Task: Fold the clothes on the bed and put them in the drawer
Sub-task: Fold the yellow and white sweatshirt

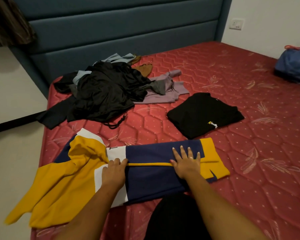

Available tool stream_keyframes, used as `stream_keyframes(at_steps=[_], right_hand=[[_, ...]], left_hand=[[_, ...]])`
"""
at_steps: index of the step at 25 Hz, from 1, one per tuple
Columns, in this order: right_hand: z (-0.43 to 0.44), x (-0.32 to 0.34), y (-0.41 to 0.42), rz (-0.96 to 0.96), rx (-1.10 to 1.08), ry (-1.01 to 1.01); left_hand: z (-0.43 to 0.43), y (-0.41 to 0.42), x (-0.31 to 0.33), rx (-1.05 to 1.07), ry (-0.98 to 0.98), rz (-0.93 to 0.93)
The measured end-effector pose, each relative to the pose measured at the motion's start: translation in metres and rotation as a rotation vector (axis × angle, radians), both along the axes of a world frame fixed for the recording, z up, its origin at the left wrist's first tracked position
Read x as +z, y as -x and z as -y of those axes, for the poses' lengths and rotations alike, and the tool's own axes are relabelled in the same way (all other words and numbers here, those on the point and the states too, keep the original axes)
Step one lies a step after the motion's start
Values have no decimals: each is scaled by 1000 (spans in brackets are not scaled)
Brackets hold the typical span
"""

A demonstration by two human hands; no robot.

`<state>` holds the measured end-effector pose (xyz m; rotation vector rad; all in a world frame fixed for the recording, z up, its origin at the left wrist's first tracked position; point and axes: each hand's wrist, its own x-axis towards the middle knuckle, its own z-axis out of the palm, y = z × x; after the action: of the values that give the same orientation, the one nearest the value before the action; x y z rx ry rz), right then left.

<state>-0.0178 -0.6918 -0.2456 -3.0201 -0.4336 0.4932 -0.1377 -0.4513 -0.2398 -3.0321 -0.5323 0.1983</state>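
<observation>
Two hands: I see both on the navy, yellow and white hooded sweatshirt (145, 181), which lies across the near edge of the red quilted mattress (249, 153).
Right hand (187, 164): flat, with fingers straight and spread, pressing the navy body beside the yellow hem.
Left hand (113, 173): fingers bent down at the yellow fold line; I cannot tell whether they pinch the cloth or only press it.
Sweatshirt: body folded lengthwise; hood and one yellow sleeve spill left, past the mattress edge.
Just beyond it: folded black T-shirt with yellow and white lettering (203, 115), near the sweatshirt's far right corner but apart from it.
Farther back: loose heap of black, grey and lilac clothes (104, 90), its black drawstring (116, 122) trailing towards the sweatshirt.
Surroundings: blue padded headboard (111, 32); blue bag (294, 64) at the far right edge.
</observation>
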Motion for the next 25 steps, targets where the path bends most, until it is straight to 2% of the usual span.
stream_keyframes(at_steps=[3,6,8,11,14,16,17,19,23,25], right_hand=[[-41,7,8,-8,21,19],[-104,21,22,-12,290,-119],[-153,25,38,-111,413,-182],[-220,28,48,-285,437,-268],[-263,43,44,-494,194,-662],[-278,47,31,-603,-61,-911],[-284,45,24,-598,-154,-937],[-284,34,16,-575,-148,-881],[-279,1,32,-561,149,-691],[-278,-4,36,-507,263,-662]], left_hand=[[-3,12,-16,9,145,208],[-7,21,-16,-2,399,509],[-15,30,-9,76,480,566],[-49,48,-9,176,415,590],[-100,72,-18,320,373,492],[-124,84,-23,337,330,383],[-133,87,-26,314,298,363],[-149,88,-24,276,280,393],[-207,65,-9,342,223,416],[-239,50,2,382,89,357]])
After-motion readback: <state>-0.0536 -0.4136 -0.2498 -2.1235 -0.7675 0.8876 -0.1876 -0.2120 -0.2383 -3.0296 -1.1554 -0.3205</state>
